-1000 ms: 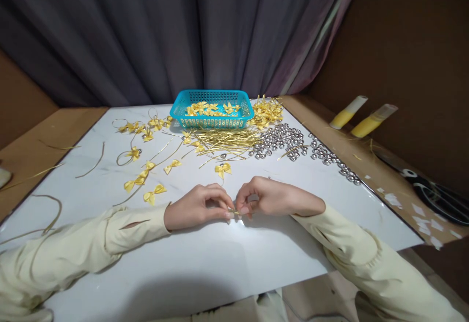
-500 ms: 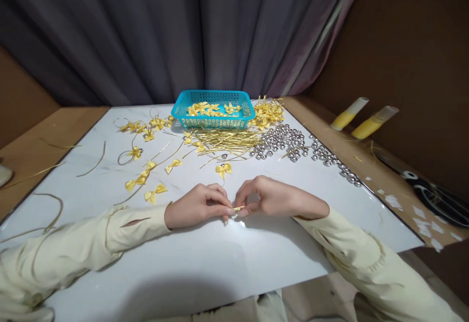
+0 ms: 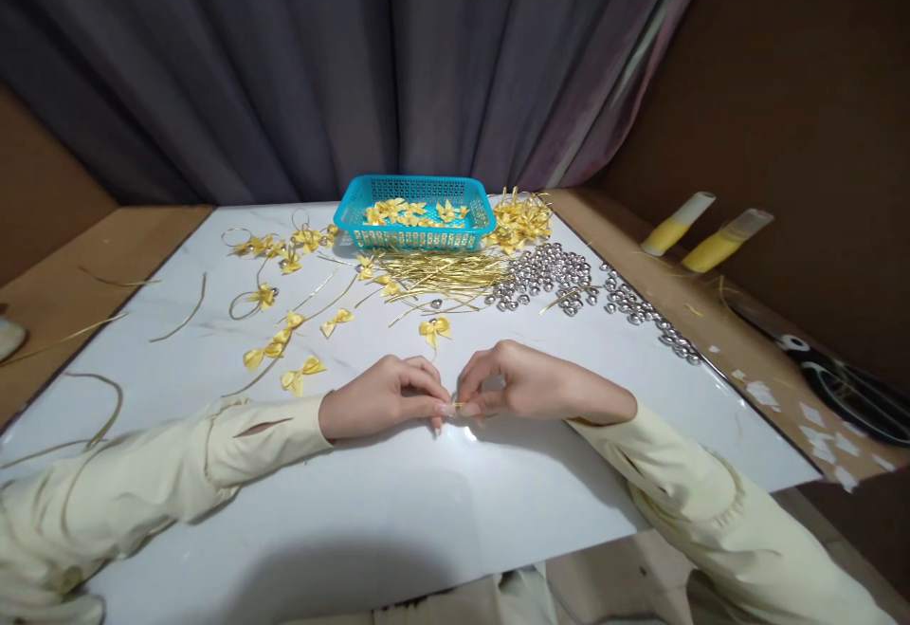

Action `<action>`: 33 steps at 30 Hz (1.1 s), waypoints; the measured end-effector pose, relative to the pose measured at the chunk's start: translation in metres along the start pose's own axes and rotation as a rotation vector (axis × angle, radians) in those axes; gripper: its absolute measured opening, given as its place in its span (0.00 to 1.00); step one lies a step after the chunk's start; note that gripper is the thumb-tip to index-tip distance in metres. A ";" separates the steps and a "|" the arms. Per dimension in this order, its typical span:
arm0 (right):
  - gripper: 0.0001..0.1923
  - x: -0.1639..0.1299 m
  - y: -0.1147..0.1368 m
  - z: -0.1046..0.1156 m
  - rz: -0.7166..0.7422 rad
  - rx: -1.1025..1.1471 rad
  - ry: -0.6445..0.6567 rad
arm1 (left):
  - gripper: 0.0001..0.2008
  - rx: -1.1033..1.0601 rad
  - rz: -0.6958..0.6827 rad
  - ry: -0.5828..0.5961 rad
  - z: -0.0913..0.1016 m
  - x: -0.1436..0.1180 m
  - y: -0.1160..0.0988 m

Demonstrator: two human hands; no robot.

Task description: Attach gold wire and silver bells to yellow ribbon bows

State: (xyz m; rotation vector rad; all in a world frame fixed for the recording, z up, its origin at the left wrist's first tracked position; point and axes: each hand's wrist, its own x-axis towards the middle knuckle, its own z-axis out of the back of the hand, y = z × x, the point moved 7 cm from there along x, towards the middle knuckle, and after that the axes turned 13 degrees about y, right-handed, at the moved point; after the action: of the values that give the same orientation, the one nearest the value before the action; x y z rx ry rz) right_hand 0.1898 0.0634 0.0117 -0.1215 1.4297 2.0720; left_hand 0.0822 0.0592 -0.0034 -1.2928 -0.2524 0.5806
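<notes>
My left hand (image 3: 394,399) is closed in a pinch on a short bit of gold cord (image 3: 459,405). My right hand (image 3: 516,383) pinches the cord's other end, its thumb and finger almost meeting the left fingertips. Most of the cord is hidden by the fingers. Just beyond my hands lies a yellow ribbon bow (image 3: 435,329). More yellow bows lie to the left, among them a loose one (image 3: 302,376) near my left wrist.
A blue basket (image 3: 414,241) with yellow bows stands at the back. Before it lies a heap of gold cords (image 3: 441,272), and to the right silver rings or beads (image 3: 547,274) are scattered. Scissors (image 3: 846,378) and two yellow-filled tubes (image 3: 729,241) are on the right edge.
My right thumb and finger have closed on the gold cord, so less of it shows. Both hands stay in almost the same place.
</notes>
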 end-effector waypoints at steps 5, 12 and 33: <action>0.12 0.001 -0.001 -0.001 -0.012 0.025 0.022 | 0.12 0.001 0.008 0.015 0.000 0.000 0.002; 0.11 0.002 0.000 -0.003 -0.002 0.003 0.016 | 0.09 0.024 0.033 0.046 -0.001 0.001 0.003; 0.10 0.004 -0.001 -0.006 -0.011 -0.023 0.051 | 0.07 0.142 -0.012 0.093 -0.004 0.002 -0.004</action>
State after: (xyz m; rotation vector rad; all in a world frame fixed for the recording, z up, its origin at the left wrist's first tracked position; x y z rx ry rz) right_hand 0.1856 0.0598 0.0073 -0.1924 1.4330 2.0904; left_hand 0.0869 0.0561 -0.0011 -1.1767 -0.1397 0.5174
